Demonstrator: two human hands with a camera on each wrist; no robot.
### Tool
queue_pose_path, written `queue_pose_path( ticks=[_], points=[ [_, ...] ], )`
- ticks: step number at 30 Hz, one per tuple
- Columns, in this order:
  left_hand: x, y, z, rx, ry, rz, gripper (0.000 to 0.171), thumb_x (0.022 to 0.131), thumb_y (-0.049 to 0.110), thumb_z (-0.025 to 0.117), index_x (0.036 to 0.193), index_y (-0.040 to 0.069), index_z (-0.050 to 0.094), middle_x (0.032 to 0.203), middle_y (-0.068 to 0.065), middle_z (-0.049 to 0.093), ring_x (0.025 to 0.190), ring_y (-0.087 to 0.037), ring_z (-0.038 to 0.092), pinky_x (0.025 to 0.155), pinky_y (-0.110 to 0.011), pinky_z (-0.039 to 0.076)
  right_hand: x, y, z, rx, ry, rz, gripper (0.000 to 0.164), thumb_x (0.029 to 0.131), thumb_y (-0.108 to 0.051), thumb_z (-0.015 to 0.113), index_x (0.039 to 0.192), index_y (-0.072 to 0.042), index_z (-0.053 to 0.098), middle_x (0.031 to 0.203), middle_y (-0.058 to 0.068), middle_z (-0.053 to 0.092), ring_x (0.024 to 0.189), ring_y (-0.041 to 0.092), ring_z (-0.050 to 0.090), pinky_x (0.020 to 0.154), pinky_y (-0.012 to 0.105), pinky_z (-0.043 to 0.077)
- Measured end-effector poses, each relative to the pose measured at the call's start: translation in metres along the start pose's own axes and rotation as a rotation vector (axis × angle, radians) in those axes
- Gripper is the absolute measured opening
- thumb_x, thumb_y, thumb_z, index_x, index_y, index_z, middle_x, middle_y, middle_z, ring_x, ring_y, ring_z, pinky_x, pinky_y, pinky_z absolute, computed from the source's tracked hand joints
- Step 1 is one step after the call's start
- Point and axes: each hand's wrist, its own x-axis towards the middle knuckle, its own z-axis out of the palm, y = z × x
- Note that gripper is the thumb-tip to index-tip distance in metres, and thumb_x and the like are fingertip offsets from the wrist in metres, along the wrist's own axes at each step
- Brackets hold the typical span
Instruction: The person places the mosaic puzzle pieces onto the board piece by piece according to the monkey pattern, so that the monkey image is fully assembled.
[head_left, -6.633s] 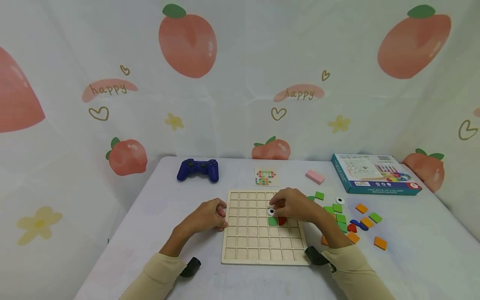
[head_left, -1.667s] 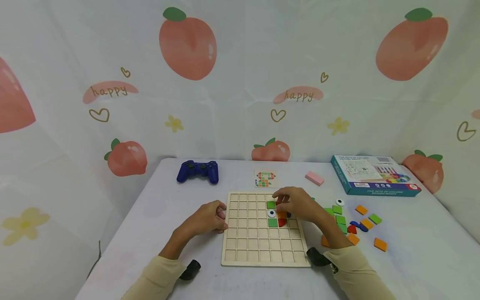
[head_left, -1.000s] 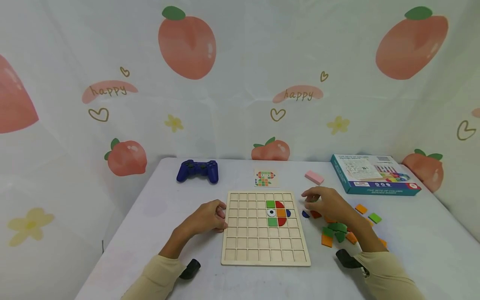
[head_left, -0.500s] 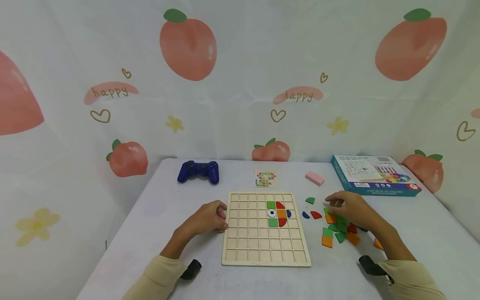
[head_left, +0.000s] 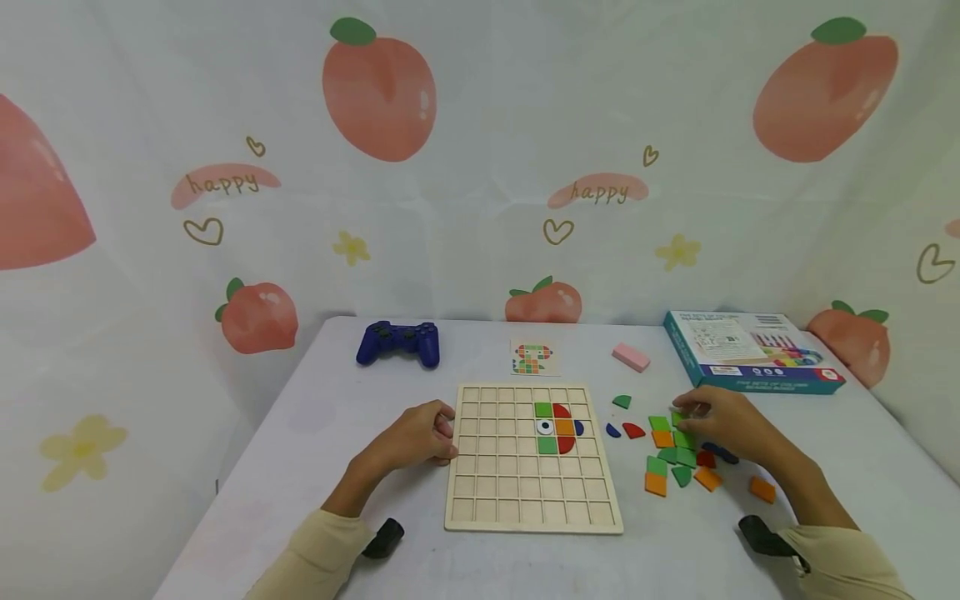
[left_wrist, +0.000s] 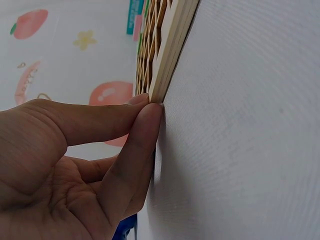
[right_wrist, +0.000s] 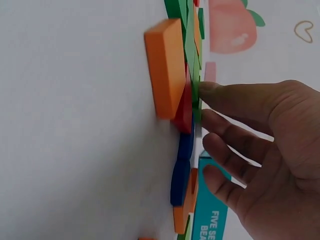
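Observation:
My left hand [head_left: 415, 435] pinches the left edge of a wooden grid board [head_left: 491, 487]. In the left wrist view the thumb and a finger meet at the board's rim [left_wrist: 172, 55]. Set in the board's upper right are green squares [head_left: 543, 410], an eye disc [head_left: 544, 427], red quarter-circles [head_left: 566, 445], an orange square [head_left: 564, 427] and a blue half-circle [head_left: 578, 427]. Over the loose tiles on the right is my right hand [head_left: 723, 421]. Its thumb and fingers are apart, with fingertips right at the green tiles [right_wrist: 194, 75]; part of the pile is hidden behind it.
Loose orange tiles [head_left: 656, 484], a red quarter-circle [head_left: 633, 430] and blue pieces [head_left: 720, 453] lie right of the board. Behind stand a pattern card [head_left: 536, 357], a pink block [head_left: 631, 357], a blue game controller [head_left: 397, 342] and a flat box [head_left: 752, 350].
A green square now lies above the eye disc, where 6.6 seconds ago the hand was. My right hand has left the board and moved right over the loose tiles. The left hand stays put.

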Motion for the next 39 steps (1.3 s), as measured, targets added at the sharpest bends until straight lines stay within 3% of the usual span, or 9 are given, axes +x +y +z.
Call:
queue_pose_path(
  ticks=[9, 16, 24, 32, 39],
  points=[
    [0.000, 0.002, 0.000, 0.007, -0.006, -0.005, 0.053, 0.085, 0.003, 0.083, 0.132, -0.007, 0.060, 0.103, -0.007, 0.065, 0.087, -0.016, 0.063, 0.079, -0.030, 0.056, -0.004, 0.008, -0.003, -0.032, 0.010, -0.024, 0.040, 0.093, -0.020, 0.080, 0.125, 0.003, 0.073, 0.111, 0.014, 0.071, 0.098, 0.026, 0.064, 0.082, 0.043, 0.059],
    [-0.001, 0.001, 0.001, 0.007, 0.002, -0.002, 0.053, 0.084, 0.003, 0.083, 0.131, -0.007, 0.060, 0.101, -0.008, 0.065, 0.085, -0.016, 0.063, 0.079, -0.032, 0.056, -0.006, 0.010, -0.004, -0.037, 0.009, -0.023, 0.038, 0.094, -0.022, 0.079, 0.124, 0.002, 0.075, 0.104, 0.008, 0.068, 0.092, 0.023, 0.058, 0.076, 0.035, 0.053],
    [-0.001, 0.001, 0.001, 0.018, 0.005, -0.007, 0.052, 0.085, 0.004, 0.083, 0.130, -0.007, 0.060, 0.101, -0.007, 0.065, 0.085, -0.016, 0.063, 0.080, -0.033, 0.055, -0.004, 0.010, -0.002, -0.032, 0.014, -0.017, 0.037, 0.094, -0.022, 0.078, 0.122, 0.002, 0.075, 0.102, 0.007, 0.067, 0.090, 0.021, 0.058, 0.075, 0.034, 0.052],
    [-0.001, 0.001, 0.001, 0.028, 0.011, -0.008, 0.052, 0.085, 0.004, 0.084, 0.131, -0.006, 0.061, 0.101, -0.006, 0.065, 0.086, -0.016, 0.063, 0.081, -0.034, 0.055, 0.000, -0.005, 0.002, -0.005, 0.023, -0.022, 0.038, 0.092, -0.022, 0.080, 0.120, 0.003, 0.074, 0.101, 0.008, 0.069, 0.090, 0.021, 0.059, 0.070, 0.031, 0.054],
    [0.000, 0.001, 0.000, 0.009, 0.004, -0.007, 0.053, 0.085, 0.004, 0.084, 0.131, -0.006, 0.060, 0.101, -0.007, 0.065, 0.086, -0.017, 0.062, 0.079, -0.033, 0.055, 0.010, -0.023, 0.009, 0.012, 0.019, -0.047, 0.037, 0.092, -0.022, 0.079, 0.121, 0.000, 0.074, 0.109, 0.011, 0.070, 0.096, 0.024, 0.060, 0.074, 0.033, 0.055]
  ],
)
